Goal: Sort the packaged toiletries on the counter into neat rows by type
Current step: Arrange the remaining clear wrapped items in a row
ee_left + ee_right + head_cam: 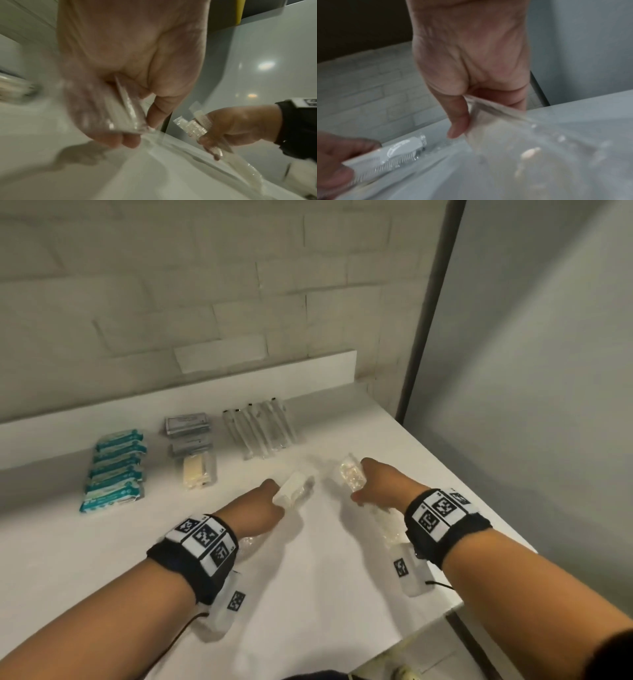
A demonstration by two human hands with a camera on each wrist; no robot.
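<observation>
In the head view my left hand [269,503] grips a white comb in a clear wrapper [294,490] just above the counter [325,577]. To its right, my right hand [371,489] grips a second clear-wrapped comb [350,475], whose lower end trails under the wrist. The left wrist view shows thumb and fingers [130,140] curled round the blurred wrapper [123,112]. The right wrist view shows my thumb [458,121] pinching the clear wrapper [513,135]; the other comb [397,154] is at lower left.
Along the back stand rows: teal packets [116,470] at left, grey sachets [186,426] with a cream soap pack [197,474] in front, and long clear toothbrush packets [260,429]. The counter ends at its right edge [472,546] by a grey wall.
</observation>
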